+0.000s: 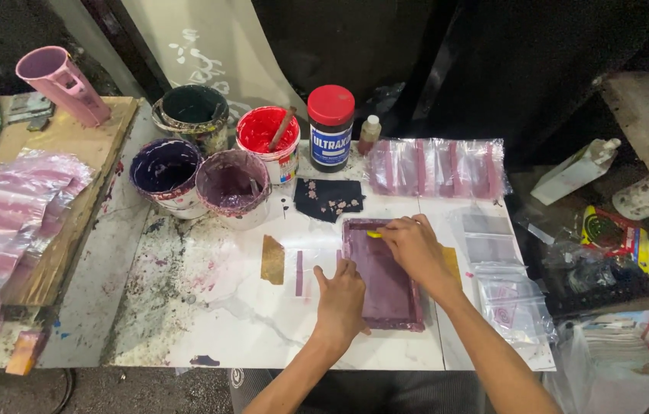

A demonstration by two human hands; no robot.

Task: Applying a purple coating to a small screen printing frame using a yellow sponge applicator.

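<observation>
Step in hand: a print pass, by the look of it; the person works a small purple-stained screen frame (382,274) lying flat on the white table (248,322).
Left hand (342,300): flat on the frame's left edge, fingers spread and pressing it down; it grips nothing.
Right hand (415,247): at the frame's top end, fingers closed on a small yellow-tipped scraper (374,234) held against the mesh.
Frame's place: right of the table's middle, long side running from 12 to 6 o'clock.
At 9 o'clock of the frame: a clear bag with a purple stripe (301,270), and a brown tape scrap (272,259) beyond it.
At 12 o'clock: a row of printed bags (438,169) laid flat.
At 10 to 11 o'clock: paint tubs, purple (234,188), dark violet (165,170) and red (267,138), and a red-lidded jar (330,126).
At 3 o'clock: blank bags (493,253) stacked.
Next move calls for: judging from the grip, one even stroke toward 6 o'clock, with the left hand keeping the frame from sliding.
</observation>
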